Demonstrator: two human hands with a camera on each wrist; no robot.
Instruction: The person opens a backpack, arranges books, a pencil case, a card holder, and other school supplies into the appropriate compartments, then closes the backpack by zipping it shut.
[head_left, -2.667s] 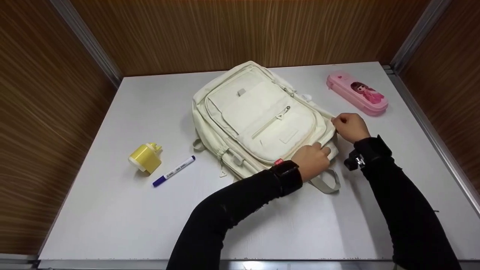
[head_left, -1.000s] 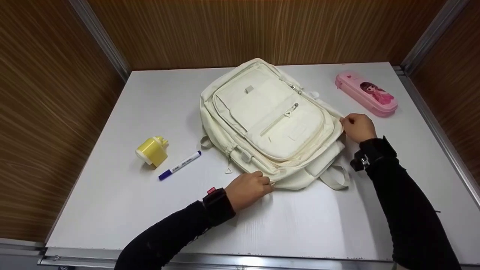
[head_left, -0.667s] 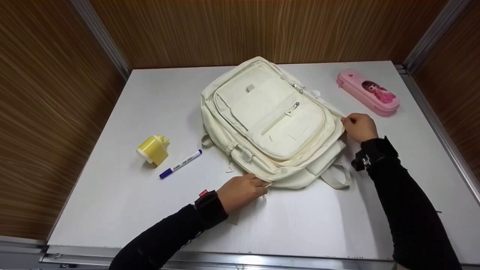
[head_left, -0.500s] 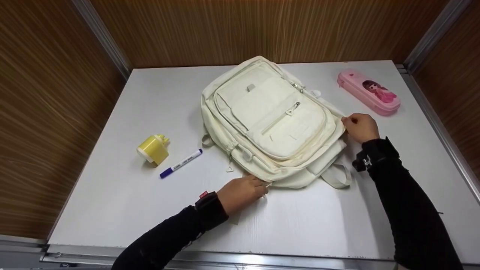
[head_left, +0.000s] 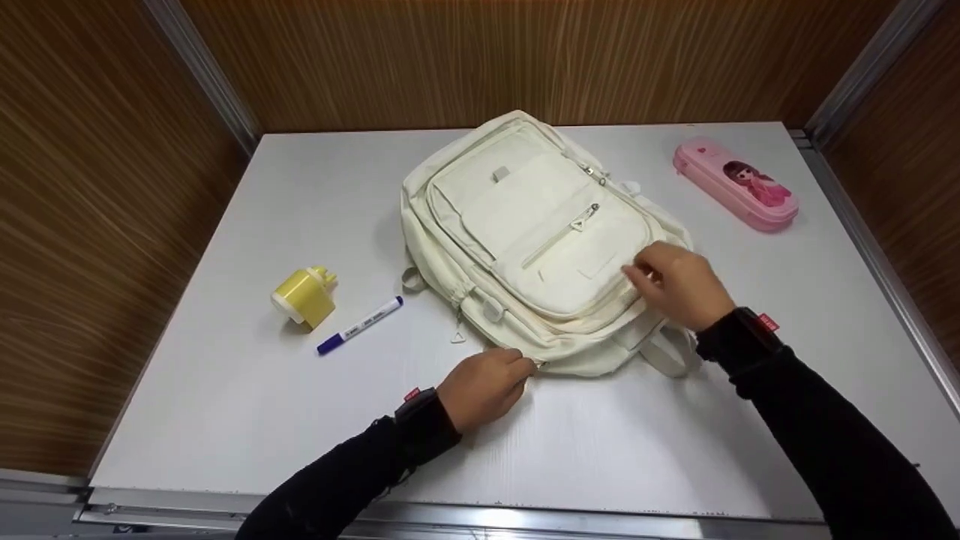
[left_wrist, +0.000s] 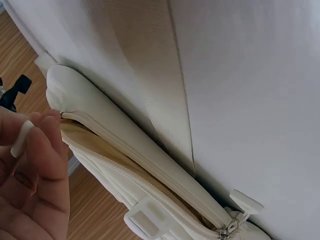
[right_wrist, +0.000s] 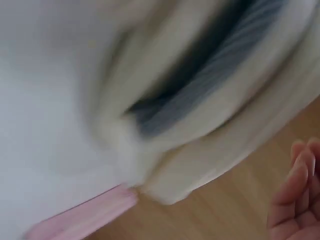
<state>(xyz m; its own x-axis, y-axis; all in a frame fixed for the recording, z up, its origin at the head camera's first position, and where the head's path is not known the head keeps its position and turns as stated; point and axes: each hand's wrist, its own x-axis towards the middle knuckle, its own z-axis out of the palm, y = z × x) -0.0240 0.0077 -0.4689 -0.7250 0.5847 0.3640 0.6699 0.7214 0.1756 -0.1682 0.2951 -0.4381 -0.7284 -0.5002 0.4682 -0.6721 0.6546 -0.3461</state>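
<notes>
A cream backpack [head_left: 510, 217] lies front up and slantwise on the white table. At its near lower edge my left hand [head_left: 486, 391] pinches a white zipper pull [left_wrist: 22, 140] between thumb and fingers. Behind that pull, the left wrist view shows an unzipped gap [left_wrist: 125, 162] along the bag's side, tan inside. Over the bag's near right corner hovers my right hand [head_left: 681, 286], fingers loosely bent and holding nothing. The right wrist view is blurred; the hand's fingers [right_wrist: 292, 187] show there apart from the bag.
A pink pencil case [head_left: 735, 184] lies at the back right. Left of the bag are a yellow gadget with a white end [head_left: 304, 298] and a white marker with blue ends [head_left: 360, 326]. Wood-grain panels [head_left: 525, 60] wall in the back and sides.
My left hand has moved from the bag's lower front to the near edge, pulling the zipper leftward. My right hand has let go of the right corner and moved in over the bag.
</notes>
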